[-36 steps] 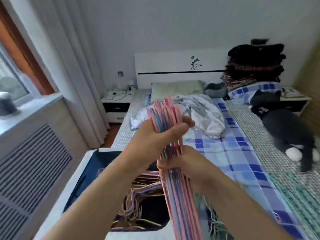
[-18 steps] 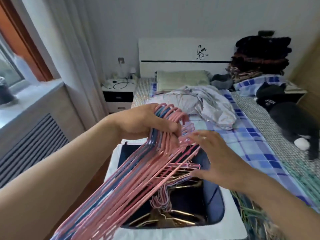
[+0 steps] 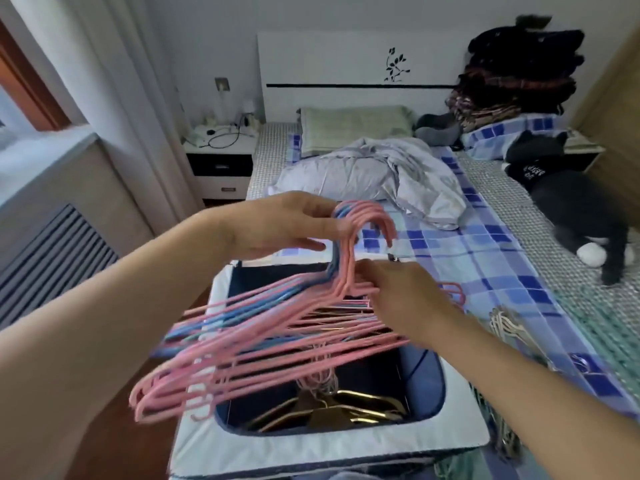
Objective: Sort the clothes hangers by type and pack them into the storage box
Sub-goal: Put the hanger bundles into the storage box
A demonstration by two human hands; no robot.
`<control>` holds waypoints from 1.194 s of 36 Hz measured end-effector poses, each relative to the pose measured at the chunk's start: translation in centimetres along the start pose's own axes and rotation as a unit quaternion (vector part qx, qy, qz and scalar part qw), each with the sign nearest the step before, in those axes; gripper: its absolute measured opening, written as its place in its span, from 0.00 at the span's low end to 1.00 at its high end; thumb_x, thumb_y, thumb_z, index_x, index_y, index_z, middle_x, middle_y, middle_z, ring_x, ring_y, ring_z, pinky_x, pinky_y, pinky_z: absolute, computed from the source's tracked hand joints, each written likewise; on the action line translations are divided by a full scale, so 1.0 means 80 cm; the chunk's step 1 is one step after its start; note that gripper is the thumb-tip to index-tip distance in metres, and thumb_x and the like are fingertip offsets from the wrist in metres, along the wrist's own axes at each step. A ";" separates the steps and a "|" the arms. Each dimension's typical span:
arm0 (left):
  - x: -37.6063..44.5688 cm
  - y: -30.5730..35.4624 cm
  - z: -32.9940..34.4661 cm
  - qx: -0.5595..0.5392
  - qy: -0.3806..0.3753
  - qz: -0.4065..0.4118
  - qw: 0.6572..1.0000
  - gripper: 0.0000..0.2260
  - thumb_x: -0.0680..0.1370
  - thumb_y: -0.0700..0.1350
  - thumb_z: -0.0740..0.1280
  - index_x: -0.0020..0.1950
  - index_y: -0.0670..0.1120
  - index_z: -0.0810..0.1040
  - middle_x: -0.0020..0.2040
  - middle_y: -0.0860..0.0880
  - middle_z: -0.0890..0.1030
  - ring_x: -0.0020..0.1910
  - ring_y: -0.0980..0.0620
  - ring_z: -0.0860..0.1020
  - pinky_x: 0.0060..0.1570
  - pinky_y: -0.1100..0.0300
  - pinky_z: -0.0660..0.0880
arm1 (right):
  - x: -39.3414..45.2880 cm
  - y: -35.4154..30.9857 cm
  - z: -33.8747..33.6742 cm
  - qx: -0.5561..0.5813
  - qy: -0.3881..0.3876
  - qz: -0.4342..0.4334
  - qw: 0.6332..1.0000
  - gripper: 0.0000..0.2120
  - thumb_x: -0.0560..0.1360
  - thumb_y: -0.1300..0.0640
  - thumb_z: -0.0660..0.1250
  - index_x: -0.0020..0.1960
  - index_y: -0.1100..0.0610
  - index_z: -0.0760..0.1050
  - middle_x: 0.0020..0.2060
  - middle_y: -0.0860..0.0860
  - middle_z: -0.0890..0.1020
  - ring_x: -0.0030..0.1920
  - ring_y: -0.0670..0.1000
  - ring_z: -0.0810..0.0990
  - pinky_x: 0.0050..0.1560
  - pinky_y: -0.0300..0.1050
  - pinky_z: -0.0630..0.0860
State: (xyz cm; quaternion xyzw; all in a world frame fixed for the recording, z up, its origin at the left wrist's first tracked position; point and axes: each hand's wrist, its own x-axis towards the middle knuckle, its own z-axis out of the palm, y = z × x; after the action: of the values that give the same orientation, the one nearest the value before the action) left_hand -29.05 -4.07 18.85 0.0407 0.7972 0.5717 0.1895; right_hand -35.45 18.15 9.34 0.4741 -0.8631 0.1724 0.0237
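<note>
Over the open storage box (image 3: 325,448) at the foot of the bed, the left hand (image 3: 277,223) is closed around the hooks of a thick bundle of pink and blue hangers (image 3: 263,327), which fans out and down to the left above the box. The right hand (image 3: 398,296) lies against the bundle's necks with fingers loosely curled; whether it grips them I cannot tell. Gold hangers (image 3: 332,410) lie inside the box. Pale hangers (image 3: 509,327) rest on the checked bedsheet (image 3: 491,258), beside the box. A crumpled sheet (image 3: 377,174) lies further up the bed.
</note>
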 end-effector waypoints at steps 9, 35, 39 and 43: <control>-0.035 -0.091 0.029 0.576 0.061 -0.176 0.796 0.26 0.77 0.61 0.65 0.75 0.60 0.65 0.64 0.50 0.80 0.56 0.44 0.80 0.54 0.49 0.79 | 0.021 0.034 0.116 0.164 -0.044 0.159 0.972 0.10 0.80 0.53 0.62 0.59 0.42 0.76 0.42 0.49 0.85 0.41 0.55 0.82 0.39 0.50 0.77; 0.030 -0.375 0.093 -0.166 -0.044 -0.468 0.867 0.27 0.77 0.66 0.66 0.67 0.49 0.77 0.65 0.50 0.79 0.65 0.48 0.76 0.68 0.51 0.71 | -0.075 0.059 0.282 0.029 -0.393 0.172 0.903 0.19 0.74 0.62 0.61 0.61 0.48 0.77 0.53 0.57 0.83 0.55 0.63 0.82 0.52 0.52 0.79; 0.071 -0.404 0.105 -0.014 0.079 -0.456 0.886 0.20 0.84 0.52 0.62 0.71 0.43 0.77 0.69 0.44 0.78 0.65 0.45 0.77 0.67 0.55 0.71 | -0.087 0.061 0.291 0.021 -0.415 0.193 0.889 0.20 0.73 0.62 0.60 0.62 0.48 0.77 0.52 0.56 0.84 0.54 0.62 0.82 0.51 0.53 0.81; 0.125 -0.413 0.135 -0.068 0.074 -0.456 0.884 0.23 0.83 0.57 0.63 0.70 0.42 0.77 0.68 0.44 0.79 0.64 0.45 0.78 0.65 0.56 0.72 | -0.088 0.065 0.294 0.006 -0.424 0.181 0.888 0.19 0.73 0.62 0.60 0.61 0.49 0.76 0.52 0.56 0.84 0.54 0.62 0.82 0.53 0.53 0.80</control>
State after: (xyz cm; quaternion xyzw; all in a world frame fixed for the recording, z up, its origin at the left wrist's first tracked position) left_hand -29.49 -2.94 -17.31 -0.3828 0.6987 0.4767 0.3715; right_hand -33.04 18.86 -15.63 0.3374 -0.8609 -0.0379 -0.3789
